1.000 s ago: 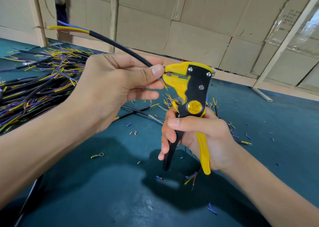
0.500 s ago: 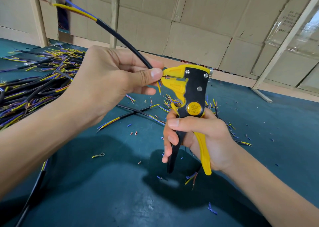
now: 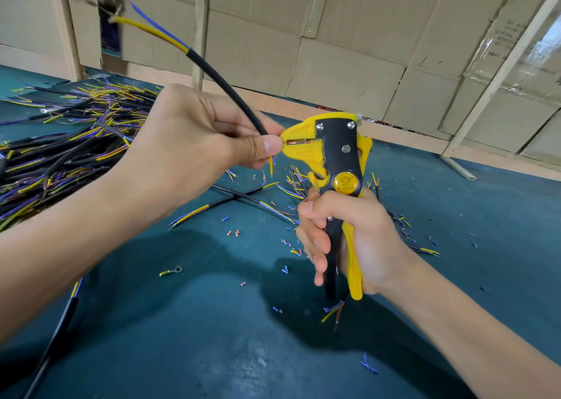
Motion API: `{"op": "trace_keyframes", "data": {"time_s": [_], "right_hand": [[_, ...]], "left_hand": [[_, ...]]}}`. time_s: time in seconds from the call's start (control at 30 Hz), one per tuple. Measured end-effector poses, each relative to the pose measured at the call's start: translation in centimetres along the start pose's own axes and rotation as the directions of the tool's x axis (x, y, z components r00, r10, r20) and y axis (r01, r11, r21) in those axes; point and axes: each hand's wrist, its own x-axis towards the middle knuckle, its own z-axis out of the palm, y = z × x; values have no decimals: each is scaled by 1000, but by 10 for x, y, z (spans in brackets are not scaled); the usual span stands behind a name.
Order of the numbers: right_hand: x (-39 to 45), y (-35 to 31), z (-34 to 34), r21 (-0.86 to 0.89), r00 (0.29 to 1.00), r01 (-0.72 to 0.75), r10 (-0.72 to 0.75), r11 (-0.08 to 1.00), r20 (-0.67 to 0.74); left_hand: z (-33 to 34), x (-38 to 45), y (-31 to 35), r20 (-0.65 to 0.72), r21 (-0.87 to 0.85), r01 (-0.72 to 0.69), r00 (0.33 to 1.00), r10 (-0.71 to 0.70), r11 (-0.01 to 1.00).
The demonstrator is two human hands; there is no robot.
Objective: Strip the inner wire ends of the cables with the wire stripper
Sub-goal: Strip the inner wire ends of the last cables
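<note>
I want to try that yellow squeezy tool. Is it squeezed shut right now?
Squeezed. The right hand grips the wire stripper, handles nearly together, a brown wire clamped in its head.

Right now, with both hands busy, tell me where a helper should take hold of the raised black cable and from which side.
Grip the black cable on its bare sheathed stretch, above the left hand and below the split into yellow and blue inner wires. Come from above, on the far side: that stretch slants free in the air, while the lower end is pinched at the wire stripper gripped by the right hand.
</note>
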Motion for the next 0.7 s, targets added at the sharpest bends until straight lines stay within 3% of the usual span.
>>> {"op": "trace_keyframes", "data": {"time_s": [0.2,0.5,0.6,0.7], "right_hand": [[1,-4,-2,-107,998,-37,31,994,-56],[-2,-2,11,-286,971,-68,-3,956,-241],[-2,0,14,-259,969,-79,14,963,-247],[-1,-3,12,-161,979,-96,64,982,-192]], "left_hand": [[6,-3,12,-124,132,42,992,-25,990],[6,-6,12,-176,353,90,984,-28,931],[5,-4,9,-147,346,104,988,-55,933],[0,-1,6,-3,268,132,991,-136,954]]}}
